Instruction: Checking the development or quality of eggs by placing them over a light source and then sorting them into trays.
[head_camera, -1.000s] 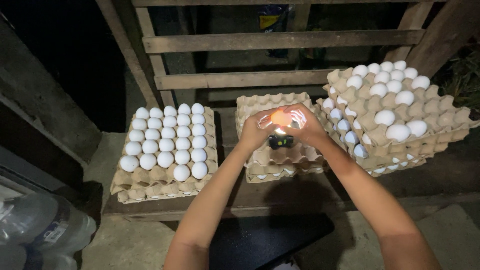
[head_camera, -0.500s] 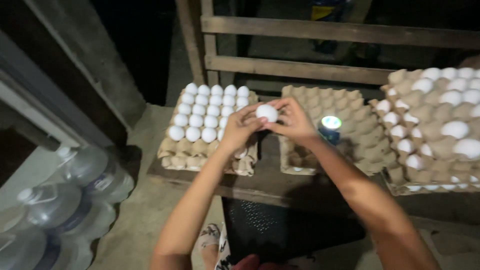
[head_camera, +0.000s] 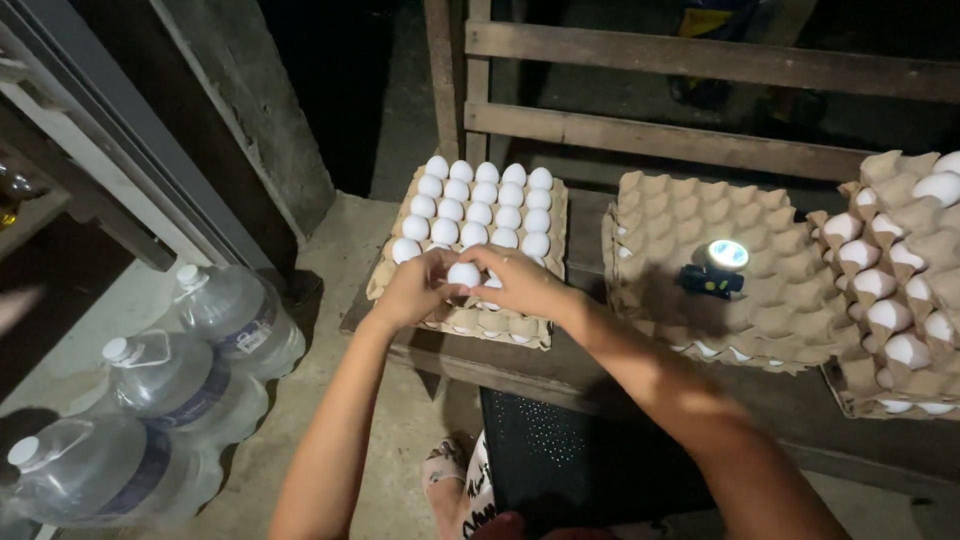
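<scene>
dim night | small torch (head_camera: 726, 255) glows | background black | sharp

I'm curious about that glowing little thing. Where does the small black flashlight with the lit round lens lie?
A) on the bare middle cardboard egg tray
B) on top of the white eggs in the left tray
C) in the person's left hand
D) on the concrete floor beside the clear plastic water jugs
A: the small black flashlight lies lit on the empty cups of the middle cardboard egg tray, apart from both hands, which hold a white egg over the left tray.

White eggs (head_camera: 482, 203), brown cardboard trays (head_camera: 770, 290), black torch (head_camera: 712, 272), clear water jugs (head_camera: 170, 385) with white caps
</scene>
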